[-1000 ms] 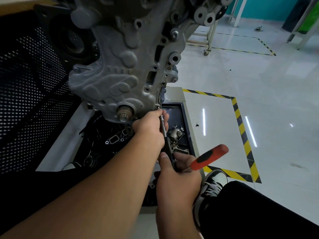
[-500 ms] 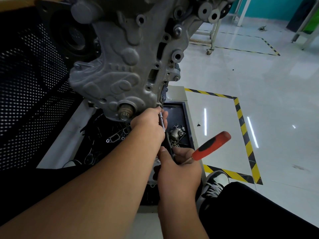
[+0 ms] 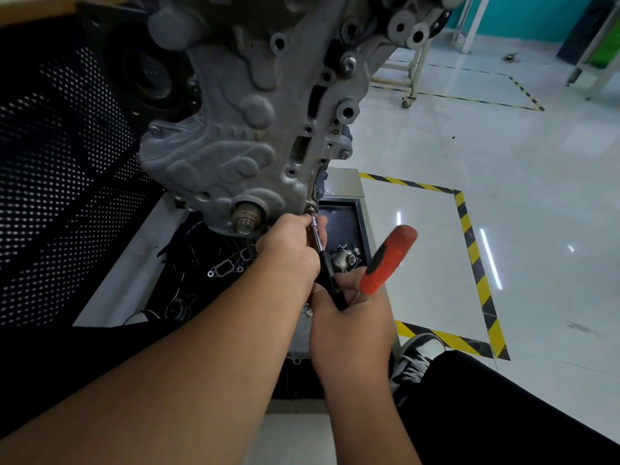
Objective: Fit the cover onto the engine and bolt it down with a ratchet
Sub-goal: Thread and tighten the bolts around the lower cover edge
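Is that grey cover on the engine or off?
On: the cover sits against the engine while the ratchet works a bolt.

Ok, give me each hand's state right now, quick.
Left hand: fingers curled round the ratchet's extension bar near the bolt.
Right hand: grips the ratchet at its head end.

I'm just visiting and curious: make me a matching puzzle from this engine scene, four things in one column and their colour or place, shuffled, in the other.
Things:
1. ratchet handle
2. cover
3. floor tape
4. left hand

Descriptions:
A. yellow and black stripes
B. grey, on the engine
C. red and black
D. on the extension bar, just below the cover's lower corner

Pairs: 1-C, 2-B, 3-A, 4-D
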Available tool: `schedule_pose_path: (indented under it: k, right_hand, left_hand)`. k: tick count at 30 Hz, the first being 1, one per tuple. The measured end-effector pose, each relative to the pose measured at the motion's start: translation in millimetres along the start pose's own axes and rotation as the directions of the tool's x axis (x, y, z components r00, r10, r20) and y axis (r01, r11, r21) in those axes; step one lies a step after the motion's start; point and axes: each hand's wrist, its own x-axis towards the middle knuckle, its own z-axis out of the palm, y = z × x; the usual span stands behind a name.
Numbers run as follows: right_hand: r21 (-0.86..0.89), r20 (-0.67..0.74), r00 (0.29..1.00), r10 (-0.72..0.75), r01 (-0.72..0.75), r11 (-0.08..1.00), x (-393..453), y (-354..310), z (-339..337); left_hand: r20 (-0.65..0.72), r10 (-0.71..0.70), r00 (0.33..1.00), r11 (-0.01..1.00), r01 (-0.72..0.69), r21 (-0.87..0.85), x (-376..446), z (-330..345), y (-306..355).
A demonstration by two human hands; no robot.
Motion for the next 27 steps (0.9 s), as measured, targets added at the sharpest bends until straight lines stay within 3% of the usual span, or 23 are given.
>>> schedule_pose_path:
  k: [4, 8, 10, 11, 13, 14, 19, 23, 25, 27]
  right_hand:
    - [-0.242, 0.095, 0.989, -0.117, 0.137, 0.961, 2.3, -17.2, -10.4]
    - [-0.338, 0.091, 0.988, -0.121, 0.145, 0.930, 3.6, -21.4, -9.7]
    - [-0.153, 0.022, 0.999, 0.030, -0.026, 0.988, 3.5, -19.6, -6.3]
    - [0.076, 0.019, 0.982, 0.186, -0.187, 0.979, 3.3, -19.6, -5.3]
    - [0.509, 0.194, 0.868, 0.457, -0.487, 0.709, 2.6, -21.6, -3.7]
    - [0.593, 0.276, 0.820, 0.502, -0.556, 0.582, 3.0, -21.8, -4.3]
    - [0.703, 0.464, 0.726, 0.508, -0.651, 0.288, -0.7, -22.7, -0.4]
    - [0.765, 0.548, 0.676, 0.493, -0.643, 0.032, -5.3, -16.9, 6.2]
    - [0.784, 0.528, 0.694, 0.488, -0.620, 0.034, -7.5, -12.5, 9.1]
    - [0.778, 0.445, 0.730, 0.519, -0.602, 0.179, -9.2, -7.5, 11.3]
  left_hand:
    - [0.004, -0.034, 0.999, 0.997, 0.035, -0.064, -2.2, 0.2, -2.4]
    - [0.040, -0.019, 0.999, 0.999, 0.017, 0.038, -5.8, -2.5, -2.8]
    - [0.014, -0.032, 0.999, 0.999, 0.032, -0.040, -7.8, 0.5, 1.2]
    - [-0.002, -0.035, 0.999, 0.996, 0.035, -0.078, -8.1, 1.8, 2.2]
    - [-0.005, -0.040, 0.999, 0.994, 0.040, -0.099, -10.0, 2.4, 4.6]
    - [0.007, -0.050, 0.999, 0.993, 0.050, -0.104, -11.8, 1.5, 5.1]
    - [0.054, -0.089, 0.995, 0.989, 0.094, -0.111, -22.6, -7.9, 10.0]
    - [0.091, -0.091, 0.992, 0.991, 0.099, -0.087, -20.5, -11.2, 11.3]
    - [0.100, -0.097, 0.990, 0.993, 0.103, -0.057, -19.4, -13.4, 10.7]
    - [0.097, -0.087, 0.991, 0.996, 0.089, -0.018, -21.0, -13.2, 10.8]
